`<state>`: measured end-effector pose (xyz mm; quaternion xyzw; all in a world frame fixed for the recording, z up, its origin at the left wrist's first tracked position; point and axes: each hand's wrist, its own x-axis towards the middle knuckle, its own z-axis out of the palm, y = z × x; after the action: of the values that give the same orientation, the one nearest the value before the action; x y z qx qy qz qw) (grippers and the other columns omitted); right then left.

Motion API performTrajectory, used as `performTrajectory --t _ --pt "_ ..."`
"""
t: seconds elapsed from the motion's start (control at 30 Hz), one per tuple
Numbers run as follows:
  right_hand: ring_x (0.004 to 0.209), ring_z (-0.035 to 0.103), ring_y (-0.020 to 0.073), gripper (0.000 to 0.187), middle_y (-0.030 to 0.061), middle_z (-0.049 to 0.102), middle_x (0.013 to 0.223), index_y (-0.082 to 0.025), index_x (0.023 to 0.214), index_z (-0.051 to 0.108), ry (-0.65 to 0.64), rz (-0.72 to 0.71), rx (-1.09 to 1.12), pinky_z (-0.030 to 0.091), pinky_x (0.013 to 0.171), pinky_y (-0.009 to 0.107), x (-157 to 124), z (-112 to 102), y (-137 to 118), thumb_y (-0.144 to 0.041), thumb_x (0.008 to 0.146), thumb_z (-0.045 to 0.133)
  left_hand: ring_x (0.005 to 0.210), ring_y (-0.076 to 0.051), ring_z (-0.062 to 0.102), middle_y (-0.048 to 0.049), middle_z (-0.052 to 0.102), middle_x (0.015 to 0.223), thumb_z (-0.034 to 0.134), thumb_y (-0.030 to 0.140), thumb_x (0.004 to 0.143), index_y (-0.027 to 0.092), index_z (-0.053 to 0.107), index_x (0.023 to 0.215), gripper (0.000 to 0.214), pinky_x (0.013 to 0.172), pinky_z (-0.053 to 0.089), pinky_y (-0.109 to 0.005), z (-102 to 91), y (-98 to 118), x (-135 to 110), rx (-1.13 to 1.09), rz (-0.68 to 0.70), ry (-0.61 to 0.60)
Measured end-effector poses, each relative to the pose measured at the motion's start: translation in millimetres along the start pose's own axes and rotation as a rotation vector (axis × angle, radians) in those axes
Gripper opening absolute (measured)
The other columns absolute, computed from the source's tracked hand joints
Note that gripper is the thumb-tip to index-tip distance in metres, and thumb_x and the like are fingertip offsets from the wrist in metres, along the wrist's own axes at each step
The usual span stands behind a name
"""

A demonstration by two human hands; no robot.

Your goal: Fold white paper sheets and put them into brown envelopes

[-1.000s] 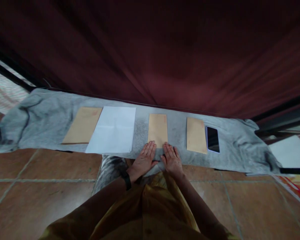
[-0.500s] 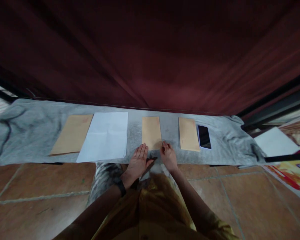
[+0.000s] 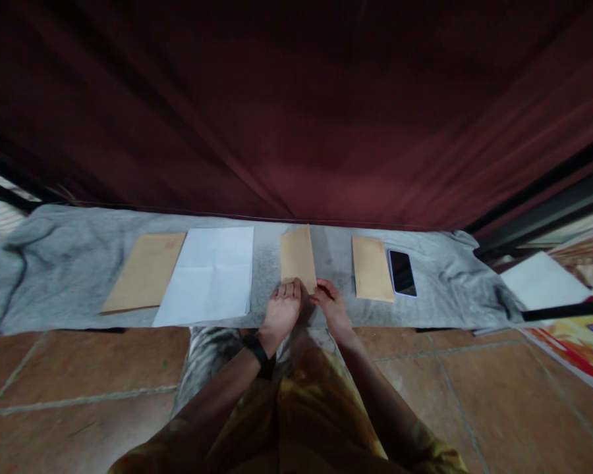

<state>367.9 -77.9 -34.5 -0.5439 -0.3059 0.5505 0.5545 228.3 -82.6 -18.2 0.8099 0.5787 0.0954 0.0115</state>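
Hands (image 3: 283,309) at brown envelope (image 3: 298,255), near edge partly hidden

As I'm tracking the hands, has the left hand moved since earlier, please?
Yes: the left hand has shifted slightly right, away from the white paper.

Along cloth (image 3: 86,253), L-to-R — L env (image 3: 145,273), paper (image 3: 207,276), mid env (image 3: 298,255), R env (image 3: 373,268), phone (image 3: 402,273).
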Motion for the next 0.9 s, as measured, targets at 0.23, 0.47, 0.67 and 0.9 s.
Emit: performTrajectory --t 0.23,0.47,0.67,0.9 --pt "0.091 0.071 0.0225 0.048 0.0094 0.074 0.104 -0.021 0.105 0.068 -0.02 0.01 0.036 0.06 0.082 0.038 -0.4 -3.3 -9.1 -0.06 0.076 0.071 0.07 -0.021 0.071 -0.0123 0.075 0.088 0.047 0.028 0.098 0.013 0.072 0.108 0.03 0.063 0.053 -0.029 -24.7 -3.3 19.8 -0.573 -0.341 0.163" --pt "0.075 0.07 0.0194 0.049 0.0057 0.076 0.093 -0.021 0.101 0.069 -0.117 0.117 0.073 0.059 0.069 0.033 -10.7 3.0 2.3 -0.06 0.072 0.075 0.055 -0.015 0.067 -0.0042 0.074 0.071 0.083 0.041 0.071 0.013 0.068 0.086 0.035 0.056 0.056 -0.026 -7.1 8.3 19.3 -1.739 -0.851 0.23" --pt "0.059 0.064 0.0149 0.037 -0.002 0.071 0.074 -0.021 0.09 0.069 -0.105 0.142 0.003 0.055 0.06 0.029 -7.9 3.8 9.7 -0.046 0.064 0.077 0.054 -0.012 0.067 -0.0034 0.071 0.064 0.086 0.035 0.07 0.014 0.065 0.074 0.03 0.058 0.056 -0.024 12.2 14.4 4.9 -1.819 -1.003 0.089" --pt "0.063 0.06 0.0161 0.03 -0.0012 0.068 0.072 -0.019 0.095 0.069 -0.028 -0.036 -0.381 0.05 0.059 0.026 3.2 -13.3 26.7 -0.038 0.072 0.062 0.054 -0.018 0.067 -0.0047 0.069 0.063 0.07 0.049 0.085 0.016 0.069 0.074 0.035 0.052 0.054 -0.029 12.4 10.9 -28.3 -1.479 -0.713 -0.043"
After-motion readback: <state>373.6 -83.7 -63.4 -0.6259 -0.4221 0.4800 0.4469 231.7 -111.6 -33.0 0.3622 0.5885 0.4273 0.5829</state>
